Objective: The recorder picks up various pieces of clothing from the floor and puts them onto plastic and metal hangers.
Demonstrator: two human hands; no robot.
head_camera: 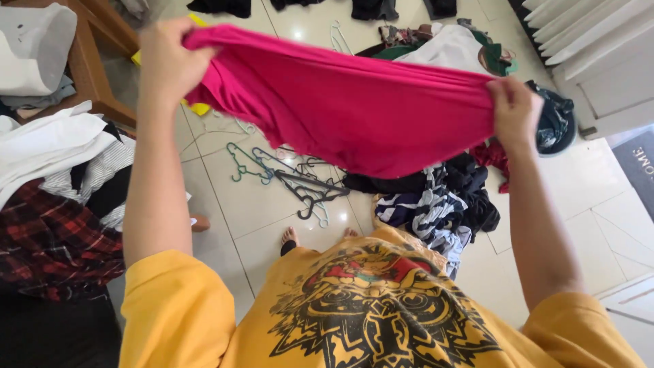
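My left hand (167,61) is up in the upper left of the frame, and its fingers are squeezed tight on one end of a pink shirt (347,109). My right hand (516,109) is at the right of the middle, and its fingers are pinched on the other end. The pink shirt is stretched flat between my two hands, up in the air, high over the floor. It sags a little in the middle.

Under the shirt, near the middle of the frame, a bunch of clothes hangers (293,177) lies on the floor in a tangle. Just to the right of them is a heap of clothes, with a black and white striped piece (426,211) on it. My bare toes (290,236) peek out below the hangers, and my yellow T-shirt (368,313) with a black drawing fills the bottom of the frame.

The floor (238,204) is made of big pale shiny tiles. More clothes lie all over it at the top of the frame, and a white piece (449,48) sits at the top right of the middle. A dark round thing with clothes in it (555,123) is just behind my right hand.

On the left side is a pile with white cloth (48,146) on top and a red and black checked shirt (51,245) lower down. A brown wooden chair frame (88,61) stands in the upper left. A white door with slats (599,48) is in the upper right corner, and a dark mat (637,170) lies at the right edge.
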